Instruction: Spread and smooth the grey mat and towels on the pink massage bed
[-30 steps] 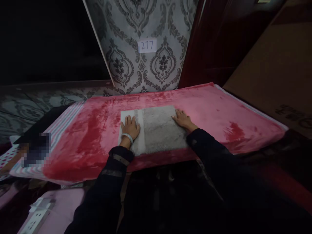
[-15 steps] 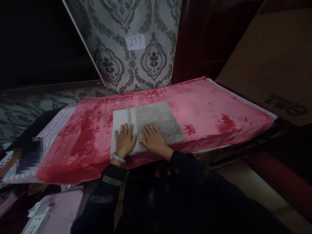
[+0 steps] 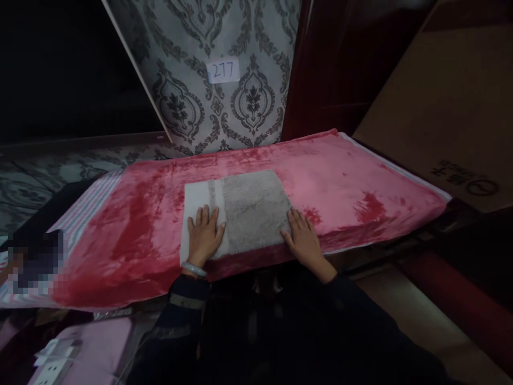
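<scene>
A grey towel with a white band at its left end lies flat on a red and pink plush cloth. My left hand rests palm down on the white band, fingers spread. At the towel's right edge, my right hand lies flat with its fingers extended, partly on the towel and partly on the cloth. Neither hand grasps anything. A pale bangle is on my left wrist.
A cardboard box leans at the right behind the table. A dark screen stands at the back left. At the lower left, a power strip lies on a pink surface. A blurred-out patch covers something at the far left.
My right hand has slid rightward across the towel from its middle to its right edge. My left hand stays on the white band.
</scene>
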A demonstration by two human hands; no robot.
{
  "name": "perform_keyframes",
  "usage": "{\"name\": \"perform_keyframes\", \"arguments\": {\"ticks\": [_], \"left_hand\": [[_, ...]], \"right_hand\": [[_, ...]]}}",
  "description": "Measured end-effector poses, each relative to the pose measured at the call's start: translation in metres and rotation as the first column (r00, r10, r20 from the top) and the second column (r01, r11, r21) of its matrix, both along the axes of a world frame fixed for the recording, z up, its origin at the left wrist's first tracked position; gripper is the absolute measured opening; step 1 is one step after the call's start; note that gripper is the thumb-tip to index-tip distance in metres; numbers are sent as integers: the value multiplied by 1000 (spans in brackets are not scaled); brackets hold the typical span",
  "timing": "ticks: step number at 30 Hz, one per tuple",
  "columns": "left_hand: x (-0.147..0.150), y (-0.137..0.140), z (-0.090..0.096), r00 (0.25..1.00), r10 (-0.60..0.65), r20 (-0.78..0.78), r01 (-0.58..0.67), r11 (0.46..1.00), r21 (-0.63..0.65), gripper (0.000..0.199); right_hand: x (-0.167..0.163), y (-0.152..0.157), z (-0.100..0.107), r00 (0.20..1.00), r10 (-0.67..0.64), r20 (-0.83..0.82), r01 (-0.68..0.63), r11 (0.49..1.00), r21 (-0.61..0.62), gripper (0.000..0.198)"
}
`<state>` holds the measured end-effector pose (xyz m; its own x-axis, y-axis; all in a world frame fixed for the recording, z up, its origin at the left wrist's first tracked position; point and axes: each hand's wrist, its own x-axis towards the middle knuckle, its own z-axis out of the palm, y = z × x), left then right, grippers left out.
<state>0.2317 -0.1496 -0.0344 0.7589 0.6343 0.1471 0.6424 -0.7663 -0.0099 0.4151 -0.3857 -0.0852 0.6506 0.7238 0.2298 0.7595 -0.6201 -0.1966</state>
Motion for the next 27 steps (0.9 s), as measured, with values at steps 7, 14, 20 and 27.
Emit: {"name": "perform_keyframes", "arguments": {"ticks": [7,14,20,27], "left_hand": [[-1,-3,0,1000,6,5,-6,1000,-11,60],[-2,-3,0,1000,11,3,-11,1000,0,59],[-4,-1,0,1000,2,-8,-2,1000,-13,60],[-5,-4,-1,1000,-4,22,4,999,-33,59]], "right_hand": [[4,22,35,997,73,-4,-73,997,41,65],[-31,130,63,881,471,-43,-473,880,-43,65],[-18,126,42,918,397,-15,-397,913,-92,68],[24,78,27,973,229,22,-223,963,-154,72]]}}
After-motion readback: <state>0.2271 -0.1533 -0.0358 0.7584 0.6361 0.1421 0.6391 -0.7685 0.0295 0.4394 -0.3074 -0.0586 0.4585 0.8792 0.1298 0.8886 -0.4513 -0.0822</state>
